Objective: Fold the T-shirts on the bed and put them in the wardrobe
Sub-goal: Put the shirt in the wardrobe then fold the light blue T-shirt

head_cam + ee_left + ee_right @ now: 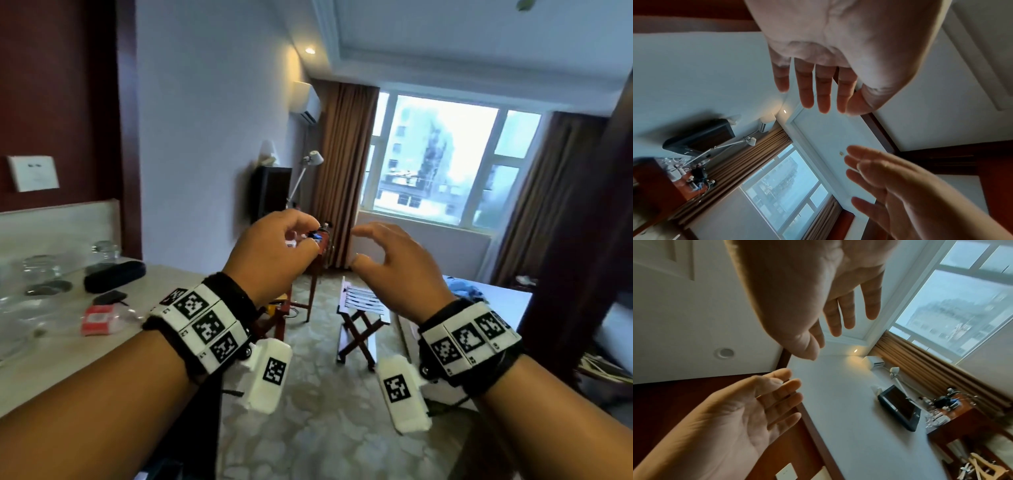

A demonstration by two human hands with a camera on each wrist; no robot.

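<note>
Both hands are raised in mid-air and hold nothing: left hand and right hand with fingers loosely spread. Blue cloth, possibly a T-shirt, lies on the bed at right. Wardrobe not identifiable. Judged: no folding yet evident.

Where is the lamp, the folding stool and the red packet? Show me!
lamp (315,157), head view, on its white shade.
folding stool (363,301), head view, on its striped seat.
red packet (97,319), head view, on its red wrapper, lying on the counter.
</note>
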